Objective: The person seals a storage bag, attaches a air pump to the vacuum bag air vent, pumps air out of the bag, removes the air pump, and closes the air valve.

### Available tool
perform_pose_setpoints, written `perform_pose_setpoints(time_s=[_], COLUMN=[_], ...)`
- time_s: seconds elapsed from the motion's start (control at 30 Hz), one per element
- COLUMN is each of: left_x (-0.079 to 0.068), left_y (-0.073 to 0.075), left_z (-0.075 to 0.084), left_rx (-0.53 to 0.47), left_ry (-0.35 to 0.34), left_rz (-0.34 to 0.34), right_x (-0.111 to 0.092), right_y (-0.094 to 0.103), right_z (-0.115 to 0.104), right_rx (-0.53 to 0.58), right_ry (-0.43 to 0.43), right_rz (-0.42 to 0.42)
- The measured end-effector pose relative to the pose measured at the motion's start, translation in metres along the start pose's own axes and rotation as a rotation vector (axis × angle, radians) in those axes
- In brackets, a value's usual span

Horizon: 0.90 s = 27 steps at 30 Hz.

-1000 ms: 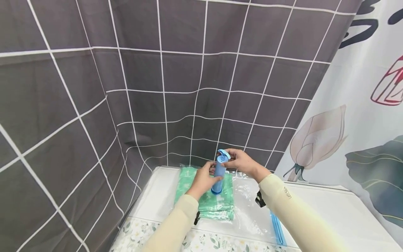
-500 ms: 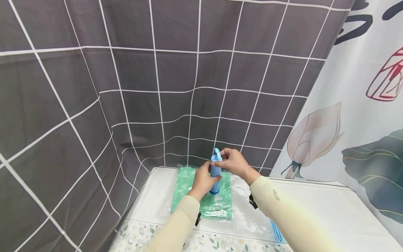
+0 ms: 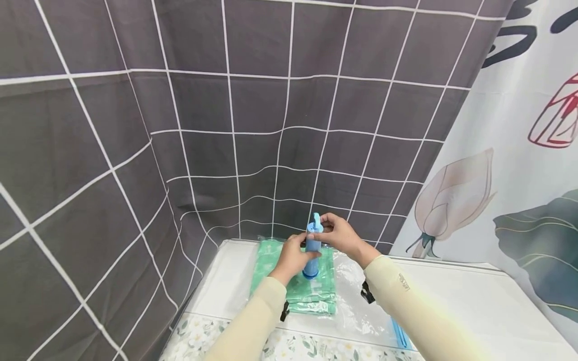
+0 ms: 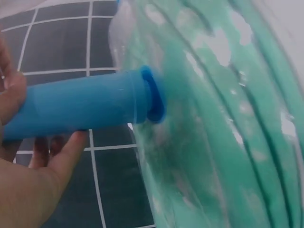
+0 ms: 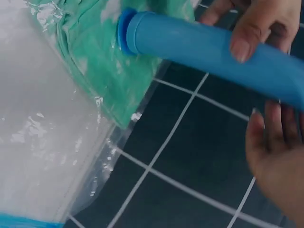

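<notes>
A blue hand pump [image 3: 312,246] stands nearly upright, its base on a clear plastic storage bag [image 3: 356,303]. Folded green cloth [image 3: 266,271] with pale patterning fills the bag's left part. My left hand [image 3: 290,260] grips the pump's tube from the left, thumb in front. Higher up, my right hand [image 3: 342,236] pinches the pump's top end, just under its light blue handle [image 3: 317,220]. In the left wrist view the pump's flared base [image 4: 154,97] meets the bag's plastic. Both hands appear around the tube [image 5: 190,45] in the right wrist view.
A bright blue strip [image 3: 401,335] runs along the bag's right end. The white table [image 3: 465,301] has a floral cloth [image 3: 311,348] along its front. Dark gridded curtain [image 3: 253,150] hangs close behind and at left; a lotus-print sheet [image 3: 456,200] hangs at right.
The pump's handle has turned from facing broadly across to nearly edge-on, with my right hand at it. My right hand has shifted slightly left. The left hand keeps its grip; the bag looks unmoved.
</notes>
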<state>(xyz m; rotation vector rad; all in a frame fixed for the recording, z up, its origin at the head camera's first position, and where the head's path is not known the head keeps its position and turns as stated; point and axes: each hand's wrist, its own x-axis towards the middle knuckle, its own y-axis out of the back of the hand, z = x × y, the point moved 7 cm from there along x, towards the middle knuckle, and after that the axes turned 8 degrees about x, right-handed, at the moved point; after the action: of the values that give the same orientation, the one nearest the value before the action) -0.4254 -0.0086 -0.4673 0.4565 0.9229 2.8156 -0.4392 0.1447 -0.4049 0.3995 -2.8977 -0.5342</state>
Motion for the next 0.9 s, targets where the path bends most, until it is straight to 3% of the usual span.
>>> perform_pose_setpoints(time_s=[0.1, 0.2, 0.4, 0.5, 0.6, 0.7, 0.9], left_x=[0.001, -0.001, -0.012, -0.012, -0.008, -0.003, 0.002], left_y=[0.001, -0.001, -0.006, -0.006, -0.003, -0.002, -0.004], left_z=[0.003, 0.006, 0.014, 0.012, 0.008, 0.008, 0.01], left_rx=[-0.009, 0.002, 0.108, 0.164, 0.175, 0.162, 0.129], left_ry=[-0.001, 0.027, 0.085, 0.08, 0.077, 0.078, 0.097], left_rz=[-0.008, 0.02, 0.237, 0.297, 0.285, 0.233, 0.093], right_x=[0.001, 0.002, 0.006, 0.008, 0.009, 0.008, 0.001], right_y=[0.002, 0.005, 0.005, 0.002, 0.002, 0.003, 0.005], right_z=[0.001, 0.003, -0.002, -0.006, -0.007, -0.006, -0.003], right_rx=[0.078, 0.099, 0.091, 0.064, 0.058, 0.063, -0.084], right_ry=[0.005, -0.005, -0.014, 0.014, 0.019, 0.016, 0.033], right_rz=[-0.126, -0.194, -0.235, -0.219, -0.167, -0.105, 0.033])
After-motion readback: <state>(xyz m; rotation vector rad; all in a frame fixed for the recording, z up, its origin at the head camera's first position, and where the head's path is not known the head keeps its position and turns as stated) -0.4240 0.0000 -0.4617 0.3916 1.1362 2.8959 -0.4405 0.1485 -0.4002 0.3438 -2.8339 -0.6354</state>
